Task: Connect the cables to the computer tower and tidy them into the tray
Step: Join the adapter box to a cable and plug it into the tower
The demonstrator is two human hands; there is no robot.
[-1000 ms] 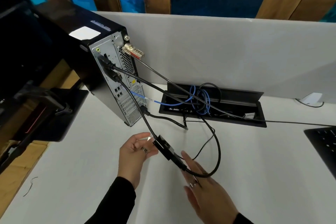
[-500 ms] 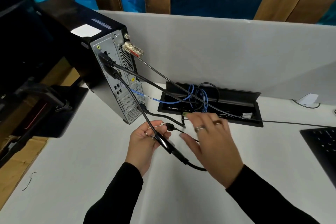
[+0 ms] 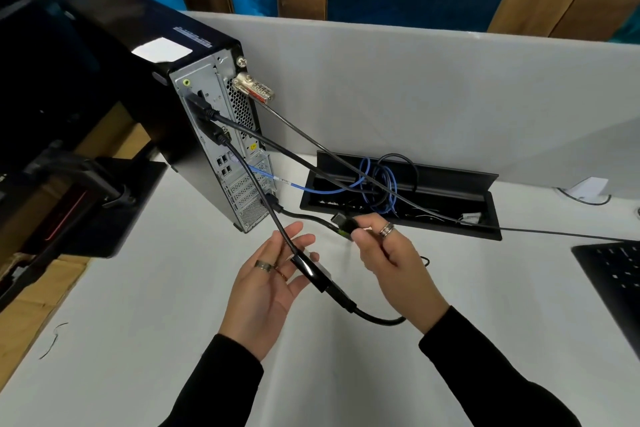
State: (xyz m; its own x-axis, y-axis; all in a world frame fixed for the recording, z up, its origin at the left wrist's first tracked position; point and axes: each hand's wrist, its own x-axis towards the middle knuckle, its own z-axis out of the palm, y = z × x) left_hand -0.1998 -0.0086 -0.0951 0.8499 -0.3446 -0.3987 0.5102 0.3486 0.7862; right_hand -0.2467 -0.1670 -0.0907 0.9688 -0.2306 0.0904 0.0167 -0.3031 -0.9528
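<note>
1. A white desk (image 3: 485, 340) carries everything, with a grey partition (image 3: 433, 97) behind it.
2. The black computer tower (image 3: 194, 135) stands upright at the left, rear panel facing out, several cables plugged in.
3. The recessed cable tray (image 3: 478, 215), lid raised, holds coiled blue cable (image 3: 386, 184) and black leads.
4. The left hand (image 3: 270, 284) lies palm up, fingers spread loosely, the black adapter (image 3: 311, 270) resting across them.
5. The right hand (image 3: 391, 260) pinches a black plug (image 3: 346, 224) in front of the tray.
</note>
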